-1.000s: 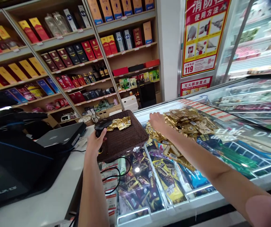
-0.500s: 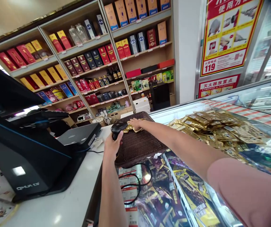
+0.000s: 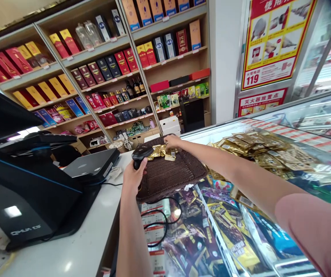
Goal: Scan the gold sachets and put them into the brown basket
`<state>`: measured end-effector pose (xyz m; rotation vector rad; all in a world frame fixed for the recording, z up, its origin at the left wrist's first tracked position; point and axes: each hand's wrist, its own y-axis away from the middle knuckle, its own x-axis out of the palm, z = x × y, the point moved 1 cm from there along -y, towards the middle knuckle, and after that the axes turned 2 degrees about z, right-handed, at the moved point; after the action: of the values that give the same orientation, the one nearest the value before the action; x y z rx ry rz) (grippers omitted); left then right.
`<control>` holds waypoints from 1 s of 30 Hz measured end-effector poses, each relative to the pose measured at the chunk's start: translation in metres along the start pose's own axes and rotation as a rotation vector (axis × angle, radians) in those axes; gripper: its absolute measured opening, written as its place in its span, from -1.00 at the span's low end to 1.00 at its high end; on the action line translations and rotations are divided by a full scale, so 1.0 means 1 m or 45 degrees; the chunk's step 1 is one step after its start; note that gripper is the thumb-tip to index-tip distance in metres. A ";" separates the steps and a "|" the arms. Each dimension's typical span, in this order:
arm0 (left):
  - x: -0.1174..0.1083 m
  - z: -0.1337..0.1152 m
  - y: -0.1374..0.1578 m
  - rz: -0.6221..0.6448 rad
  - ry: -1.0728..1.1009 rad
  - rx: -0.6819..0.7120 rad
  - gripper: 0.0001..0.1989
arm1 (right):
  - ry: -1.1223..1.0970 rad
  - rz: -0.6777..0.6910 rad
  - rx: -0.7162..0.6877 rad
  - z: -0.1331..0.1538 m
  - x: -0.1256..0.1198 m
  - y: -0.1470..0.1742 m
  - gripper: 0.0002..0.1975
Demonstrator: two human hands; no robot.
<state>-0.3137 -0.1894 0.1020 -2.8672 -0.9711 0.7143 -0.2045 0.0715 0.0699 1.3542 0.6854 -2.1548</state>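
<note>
In my left hand (image 3: 133, 176) is a black handheld barcode scanner (image 3: 141, 152), its head pointing over a dark brown wicker basket (image 3: 165, 177). My fingers wrap around the scanner's handle. Several small shiny gold packets (image 3: 155, 152) lie toward the far side of the basket. Over them reaches my right hand (image 3: 172, 142), its fingers curled down and closed on a gold packet (image 3: 170, 155) that shows a pale label. The fingertips are partly hidden behind that packet.
Beneath the basket is a glass-topped freezer with wrapped ice creams (image 3: 194, 234). A heap of gold packets (image 3: 249, 148) lies on its right. A black checkout machine (image 3: 24, 192) stands on the white counter (image 3: 76, 246) at left. Black cable (image 3: 165, 227) loops below the basket. Stocked shelves stand behind.
My right hand has gone from lying flat on the gold packets to curled fingers holding one, slightly raised. More packets show in the basket. My left hand keeps the scanner; the view has shifted slightly.
</note>
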 end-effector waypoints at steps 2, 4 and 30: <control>0.002 -0.006 0.002 -0.008 0.084 0.008 -0.45 | -0.344 -0.157 0.263 -0.014 -0.012 0.018 -0.64; 0.004 -0.012 0.005 -0.005 0.170 0.004 -0.43 | -0.853 -0.220 0.488 -0.028 -0.018 0.040 -0.72; 0.055 -0.044 0.035 0.581 -0.053 0.079 -0.41 | -1.611 -0.419 0.455 -0.069 -0.022 0.204 -0.78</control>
<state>-0.2365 -0.1805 0.1130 -3.0528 -0.2813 0.8103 -0.0184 -0.0331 0.0336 -0.2097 -0.0158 -2.8541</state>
